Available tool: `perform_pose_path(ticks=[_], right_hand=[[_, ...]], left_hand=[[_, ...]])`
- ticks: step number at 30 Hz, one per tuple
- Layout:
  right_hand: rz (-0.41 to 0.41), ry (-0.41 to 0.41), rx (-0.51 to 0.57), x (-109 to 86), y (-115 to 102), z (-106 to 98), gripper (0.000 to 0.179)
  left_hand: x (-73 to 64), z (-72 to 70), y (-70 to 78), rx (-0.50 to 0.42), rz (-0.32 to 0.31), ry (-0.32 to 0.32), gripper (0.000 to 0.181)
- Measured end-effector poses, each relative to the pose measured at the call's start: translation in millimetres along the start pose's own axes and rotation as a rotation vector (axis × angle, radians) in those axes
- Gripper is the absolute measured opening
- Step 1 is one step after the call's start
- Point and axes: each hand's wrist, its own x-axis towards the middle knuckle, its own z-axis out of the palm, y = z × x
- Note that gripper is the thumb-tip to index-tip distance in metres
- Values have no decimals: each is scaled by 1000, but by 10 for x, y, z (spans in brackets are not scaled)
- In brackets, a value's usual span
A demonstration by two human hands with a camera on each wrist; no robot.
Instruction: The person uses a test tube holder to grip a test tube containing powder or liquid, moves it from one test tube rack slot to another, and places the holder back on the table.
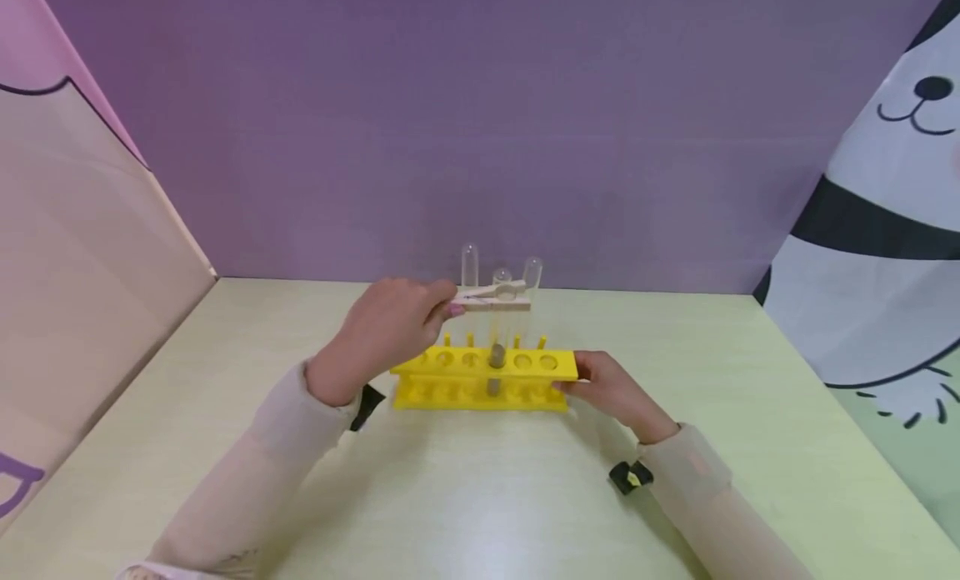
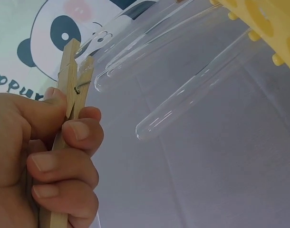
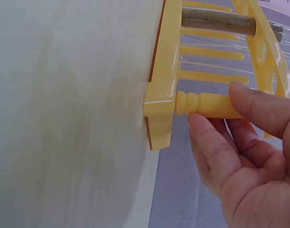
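Observation:
My left hand (image 1: 393, 322) grips a wooden test tube holder (image 2: 68, 90), its fingers curled round the handles. The holder's jaws stand at the upper part of a clear test tube with grey-brown contents (image 3: 218, 21); whether they clamp the glass I cannot tell. That tube stands upright in a hole of the yellow test tube rack (image 1: 480, 363). With thumb and fingers, my right hand (image 3: 249, 137) holds the rack's yellow end post (image 3: 214, 104). Behind the front holes, clear test tubes (image 1: 469, 267) sit upside down on the rack's pegs.
The rack stands on a pale table (image 1: 487, 488), near its back edge. A purple backdrop (image 1: 480, 130) rises behind it. Printed cloth with a panda (image 1: 892, 205) hangs at the right, and another panel (image 1: 90, 213) at the left.

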Motion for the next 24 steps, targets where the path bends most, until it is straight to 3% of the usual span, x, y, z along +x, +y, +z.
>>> perform_pose_path(ticks=[24], right_hand=[[-23,0,0,-22,-15,-17,30]], left_hand=[[9,-80,38,-13,-3,15,27]])
